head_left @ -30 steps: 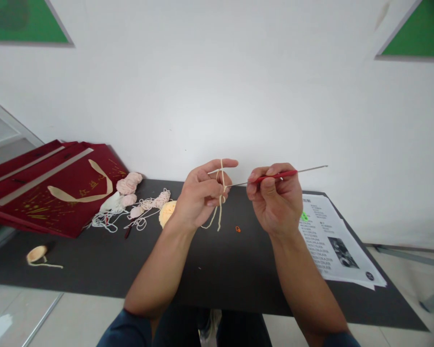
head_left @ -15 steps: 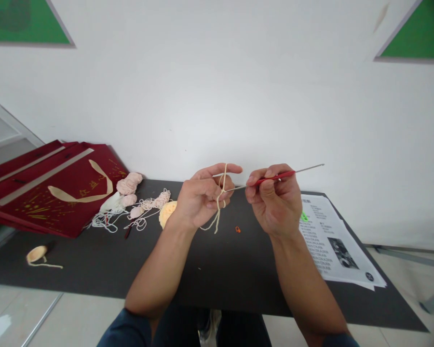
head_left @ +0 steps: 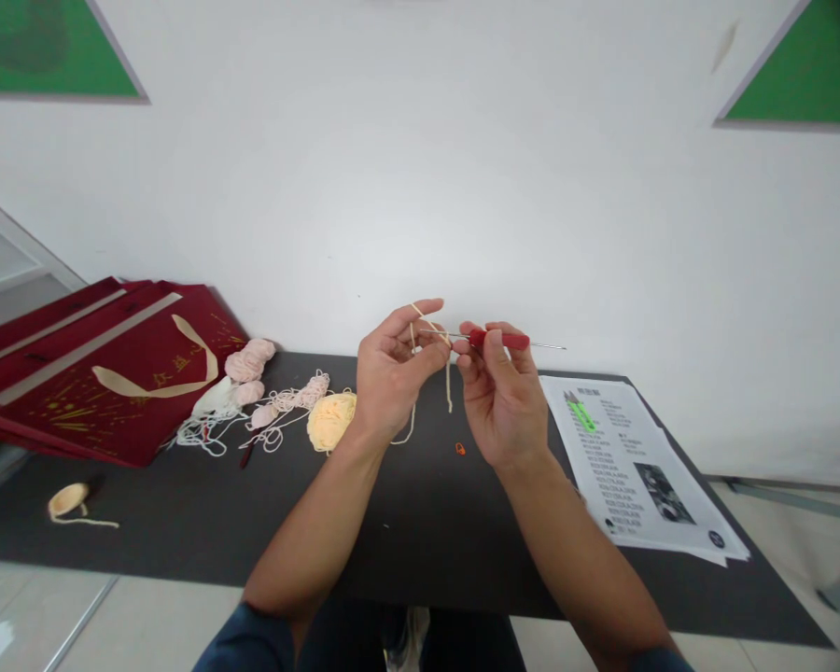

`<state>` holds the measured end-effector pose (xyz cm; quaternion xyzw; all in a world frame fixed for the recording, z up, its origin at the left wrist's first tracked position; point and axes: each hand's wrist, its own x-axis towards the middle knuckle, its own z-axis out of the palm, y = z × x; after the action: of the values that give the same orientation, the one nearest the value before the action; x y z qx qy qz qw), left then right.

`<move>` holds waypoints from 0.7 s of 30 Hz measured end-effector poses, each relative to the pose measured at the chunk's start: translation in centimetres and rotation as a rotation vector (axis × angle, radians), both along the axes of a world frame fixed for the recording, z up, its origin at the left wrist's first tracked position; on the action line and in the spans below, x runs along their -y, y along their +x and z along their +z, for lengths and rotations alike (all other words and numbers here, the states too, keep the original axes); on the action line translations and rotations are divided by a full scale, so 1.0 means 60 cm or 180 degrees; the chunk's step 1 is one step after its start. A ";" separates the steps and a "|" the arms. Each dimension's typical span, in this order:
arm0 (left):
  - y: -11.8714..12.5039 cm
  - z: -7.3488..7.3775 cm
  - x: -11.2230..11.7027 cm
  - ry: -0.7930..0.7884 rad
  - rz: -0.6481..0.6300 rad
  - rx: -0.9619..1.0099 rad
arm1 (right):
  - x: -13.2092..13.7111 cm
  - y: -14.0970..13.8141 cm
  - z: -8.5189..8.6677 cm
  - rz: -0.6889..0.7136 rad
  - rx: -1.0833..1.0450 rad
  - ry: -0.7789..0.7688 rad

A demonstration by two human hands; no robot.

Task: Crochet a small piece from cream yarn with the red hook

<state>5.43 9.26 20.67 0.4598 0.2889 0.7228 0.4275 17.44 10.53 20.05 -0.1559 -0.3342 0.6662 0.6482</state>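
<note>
My right hand (head_left: 505,397) pinches a crochet hook by its red handle (head_left: 514,342); the thin metal shaft points left toward my other hand. Cream yarn (head_left: 449,385) is draped over the raised index finger of my left hand (head_left: 399,369), whose thumb and fingers pinch it near the hook's shaft. A loose tail hangs below the pinch, and another strand runs down behind the left wrist. Whether the yarn is looped round the shaft is too small to tell. Behind my left forearm lies a yellow yarn ball (head_left: 331,422). An orange stitch marker (head_left: 460,449) rests on the table between my arms.
Printed sheets (head_left: 623,467) with a green clip-like item (head_left: 582,414) lie on the dark table (head_left: 455,551) at right. Pink and white yarn (head_left: 248,364) sits at left beside dark red bags (head_left: 112,373). A small cream crocheted piece (head_left: 68,499) lies far left. A white wall stands behind.
My right hand has moved left, closer to my left hand, and the hook now reaches past the left fingertips. The left index finger has risen, and the yarn over it slants.
</note>
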 end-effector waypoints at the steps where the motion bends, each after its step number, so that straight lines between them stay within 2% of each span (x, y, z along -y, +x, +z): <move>1: 0.001 0.000 0.001 0.0044 0.0060 0.0003 | 0.001 -0.001 -0.001 -0.0026 0.0027 -0.0004; 14: 0.011 0.013 0.014 -0.0145 0.0324 -0.0091 | 0.006 -0.005 -0.004 -0.0093 0.0018 0.0059; 21: 0.018 0.011 0.018 0.0063 0.0344 -0.0085 | 0.009 -0.007 -0.004 -0.0086 -0.0030 0.0089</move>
<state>6.51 8.17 21.31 0.4573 0.3119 0.7414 0.3794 17.02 9.98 19.81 -0.1482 -0.3383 0.6534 0.6608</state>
